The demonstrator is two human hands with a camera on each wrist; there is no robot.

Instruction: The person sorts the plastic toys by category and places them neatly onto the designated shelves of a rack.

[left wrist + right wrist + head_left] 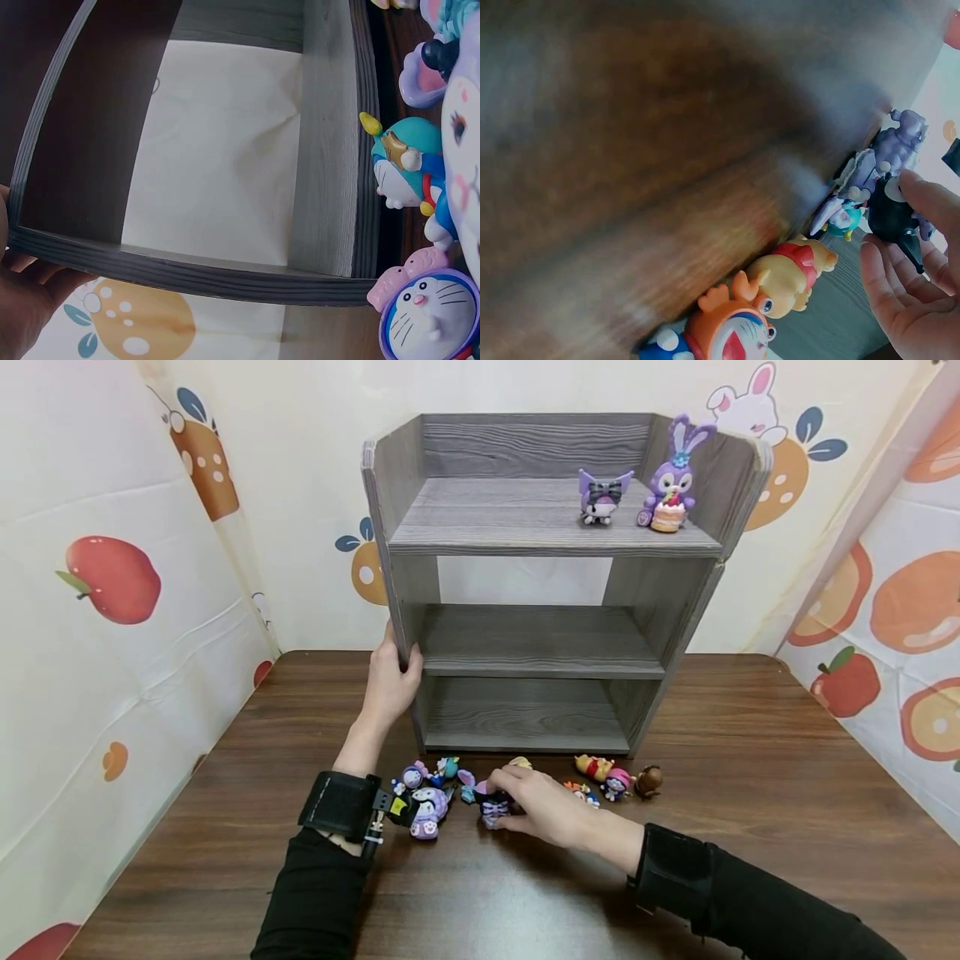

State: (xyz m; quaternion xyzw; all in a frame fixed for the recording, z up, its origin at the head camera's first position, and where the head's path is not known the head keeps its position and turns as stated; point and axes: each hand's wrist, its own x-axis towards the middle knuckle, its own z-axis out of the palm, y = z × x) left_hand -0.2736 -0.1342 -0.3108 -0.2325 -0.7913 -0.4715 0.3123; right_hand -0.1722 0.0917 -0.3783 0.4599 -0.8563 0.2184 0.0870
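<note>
My left hand (392,683) grips the left side panel of a grey wooden shelf unit (543,639), thumb on the front edge. In the left wrist view its fingers (56,281) show at the panel. In front of the unit, my right hand (542,806) holds a small black-and-purple figurine (492,814) low over the table. The right wrist view shows the figurine's black part (889,210) between thumb and fingers. Left of it stands a lavender figurine (427,814), beside a cat figurine with a teal cap (409,161) and a round cat-faced figurine (427,307).
On the top shelf stand a purple-eared figurine (600,497) and a purple rabbit figurine with a cake (671,485). To the right lie a yellow bear figurine in red (594,767), a pink-hooded figurine (617,783), a brown figurine (648,782) and an orange figurine (724,326).
</note>
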